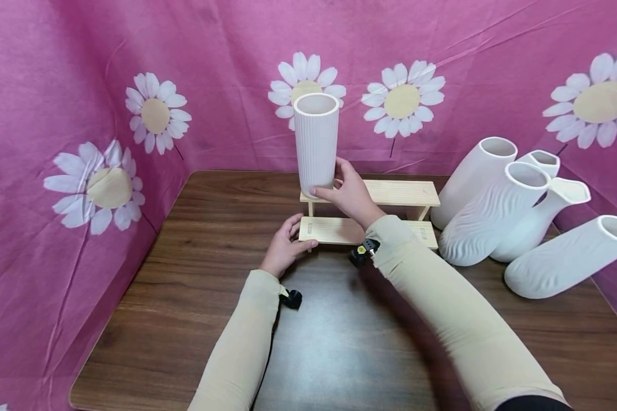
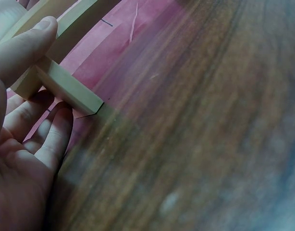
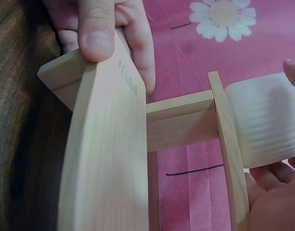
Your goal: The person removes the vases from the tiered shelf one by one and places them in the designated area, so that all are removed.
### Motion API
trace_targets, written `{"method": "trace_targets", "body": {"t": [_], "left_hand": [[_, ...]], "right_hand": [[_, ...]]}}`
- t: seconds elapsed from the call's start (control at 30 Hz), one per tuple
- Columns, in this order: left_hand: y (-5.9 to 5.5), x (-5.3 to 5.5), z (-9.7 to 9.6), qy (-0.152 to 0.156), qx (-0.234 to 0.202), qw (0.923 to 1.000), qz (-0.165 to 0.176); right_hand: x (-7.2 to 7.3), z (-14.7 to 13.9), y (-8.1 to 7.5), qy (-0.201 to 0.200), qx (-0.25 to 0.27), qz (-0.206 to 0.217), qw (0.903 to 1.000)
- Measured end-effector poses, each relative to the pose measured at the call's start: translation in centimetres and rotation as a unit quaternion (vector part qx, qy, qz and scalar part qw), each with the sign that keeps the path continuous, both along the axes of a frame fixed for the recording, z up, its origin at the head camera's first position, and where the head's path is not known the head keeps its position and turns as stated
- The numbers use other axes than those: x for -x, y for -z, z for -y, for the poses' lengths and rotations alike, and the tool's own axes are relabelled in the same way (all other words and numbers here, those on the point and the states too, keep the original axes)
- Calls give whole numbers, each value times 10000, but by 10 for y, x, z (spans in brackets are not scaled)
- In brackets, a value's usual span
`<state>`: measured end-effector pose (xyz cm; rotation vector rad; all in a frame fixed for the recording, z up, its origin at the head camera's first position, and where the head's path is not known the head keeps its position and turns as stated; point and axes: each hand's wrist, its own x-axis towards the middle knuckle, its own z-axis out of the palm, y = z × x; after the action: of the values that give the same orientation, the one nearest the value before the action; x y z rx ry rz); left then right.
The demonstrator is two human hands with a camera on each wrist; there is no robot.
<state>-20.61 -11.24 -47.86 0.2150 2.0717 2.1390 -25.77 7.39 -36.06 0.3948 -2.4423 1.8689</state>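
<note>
A two-step wooden stand (image 1: 402, 194) sits toward the back of the table. On the left end of its upper step stands a tall white ribbed vase (image 1: 316, 145), upright. My right hand (image 1: 357, 198) holds the vase low down, thumb across its front near the base and fingers at its right side. With my left hand (image 1: 283, 249) I grip the left end of the lower step. In the left wrist view the thumb lies over the stand (image 2: 70, 89) with fingers beneath. The right wrist view shows the vase base (image 3: 263, 122) against the upper board.
Right of the stand, several white vases cluster: a tall one (image 1: 470, 177), a wavy one (image 1: 493, 220), and one with a flared rim (image 1: 555, 208). Another vase (image 1: 565, 260) leans farther right. A pink daisy-print cloth (image 1: 226, 91) hangs behind the wooden table (image 1: 185, 319).
</note>
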Motion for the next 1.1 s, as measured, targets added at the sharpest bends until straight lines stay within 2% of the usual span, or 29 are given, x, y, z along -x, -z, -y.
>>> {"method": "trace_targets", "body": {"t": [0.4, 0.87, 1.1], "left_hand": [[-1, 1, 0, -28, -1, 10000, 27], [-1, 2, 0, 12, 121, 9999, 76], [-1, 1, 1, -15, 122, 9999, 39]], "right_hand": [[9, 9, -2, 210, -384, -7, 9990], [7, 9, -7, 460, -486, 95, 9977], [5, 8, -5, 443, -404, 93, 9982]]}}
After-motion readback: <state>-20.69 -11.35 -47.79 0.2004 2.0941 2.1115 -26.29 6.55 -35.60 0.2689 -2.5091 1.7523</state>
